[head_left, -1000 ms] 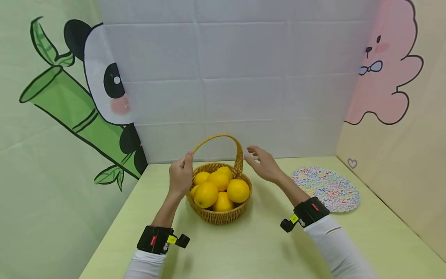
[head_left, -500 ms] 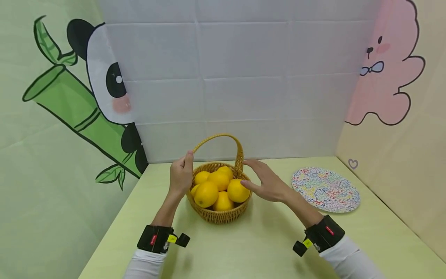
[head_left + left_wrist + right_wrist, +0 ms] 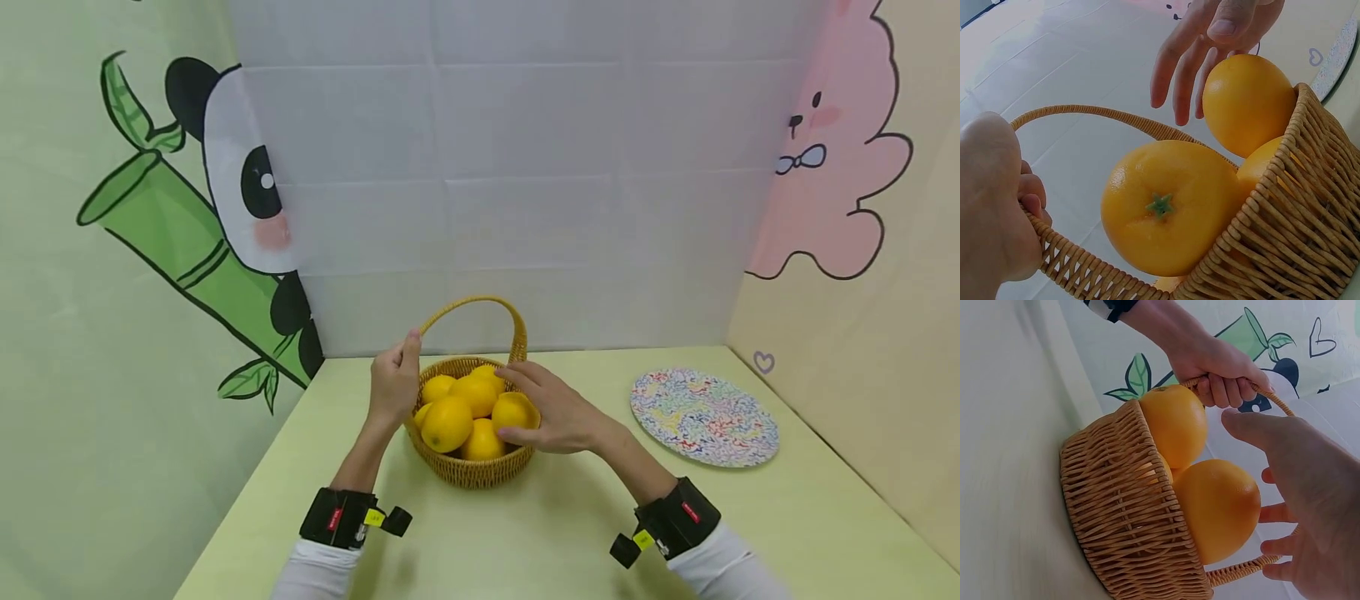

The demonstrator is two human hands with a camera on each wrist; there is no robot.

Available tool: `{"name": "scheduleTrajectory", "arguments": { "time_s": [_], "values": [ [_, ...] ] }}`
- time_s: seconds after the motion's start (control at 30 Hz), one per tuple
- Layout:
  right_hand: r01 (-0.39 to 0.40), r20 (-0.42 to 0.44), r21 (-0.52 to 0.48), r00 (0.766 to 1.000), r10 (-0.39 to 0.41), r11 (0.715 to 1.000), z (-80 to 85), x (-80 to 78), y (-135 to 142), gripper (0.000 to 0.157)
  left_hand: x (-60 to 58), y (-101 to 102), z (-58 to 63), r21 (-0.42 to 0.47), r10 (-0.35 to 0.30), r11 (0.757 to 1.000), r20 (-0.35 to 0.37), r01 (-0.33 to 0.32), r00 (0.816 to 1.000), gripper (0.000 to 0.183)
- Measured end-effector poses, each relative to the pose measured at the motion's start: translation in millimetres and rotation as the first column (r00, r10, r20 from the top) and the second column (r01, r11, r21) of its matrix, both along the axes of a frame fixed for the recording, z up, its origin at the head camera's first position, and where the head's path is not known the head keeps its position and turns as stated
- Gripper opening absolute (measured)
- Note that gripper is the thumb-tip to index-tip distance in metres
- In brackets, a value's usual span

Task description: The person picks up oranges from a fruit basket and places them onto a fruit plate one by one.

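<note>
A woven wicker basket point(image 3: 471, 475) full of several oranges stands on the table. My left hand point(image 3: 393, 385) grips the left side of its arched handle point(image 3: 519, 337). At the basket's right side my right hand point(image 3: 561, 412) hovers over the rightmost orange point(image 3: 512, 410), fingers and thumb spread around it. In the right wrist view a gap shows between the thumb and that orange point(image 3: 1219, 509); whether the fingertips touch it I cannot tell. The left wrist view shows a nearer orange point(image 3: 1169, 209) with a green star-shaped stem end.
A round, flat mat point(image 3: 705, 417) with a multicoloured speckled pattern lies on the table point(image 3: 480, 550) to the right. A pale cloth wall point(image 3: 525, 208) stands behind the basket. Side walls carry panda point(image 3: 240, 183) and pink animal drawings point(image 3: 840, 183).
My right hand has moved from beside the handle leftward and down, over the rightmost orange. The left hand keeps its grip on the handle. The head view has shifted slightly.
</note>
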State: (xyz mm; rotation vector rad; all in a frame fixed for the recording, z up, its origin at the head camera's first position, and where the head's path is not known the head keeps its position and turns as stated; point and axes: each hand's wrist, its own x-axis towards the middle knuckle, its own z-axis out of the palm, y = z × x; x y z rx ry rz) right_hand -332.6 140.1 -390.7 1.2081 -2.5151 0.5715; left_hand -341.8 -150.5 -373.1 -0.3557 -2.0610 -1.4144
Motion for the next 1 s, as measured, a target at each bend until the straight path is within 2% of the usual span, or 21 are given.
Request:
{"name": "scheduleTrajectory", "arguments": {
  "time_s": [0.23, 0.4, 0.63, 1.0],
  "values": [
    [-0.019, 0.080, -0.013, 0.997, 0.020, 1.000, -13.9, 1.7, -2, 0.088, 0.4, -2, -7.1, -0.001, 0.005, 1.000, 0.004, -0.005, 1.000, 0.067],
    [-0.059, 0.056, 0.006, 0.997, 0.059, 0.998, -22.4, 1.6, -2, 0.086, 0.5, -1, -8.1, -0.001, 0.010, 1.000, -0.004, -0.010, 1.000, 0.067],
    [-0.060, 0.079, 0.049, 0.995, 0.056, 0.997, -20.4, 1.3, -2, 0.078, 1.3, 1, -3.6, 0.008, 0.001, 1.000, -0.006, -0.001, 1.000, 0.067],
    [-0.083, 0.095, 0.009, 0.992, 0.082, 0.997, -18.9, 0.1, -4, 0.063, 1.7, 0, -1.3, 0.013, 0.006, 1.000, 0.012, -0.006, 1.000, 0.067]
  ]
}}
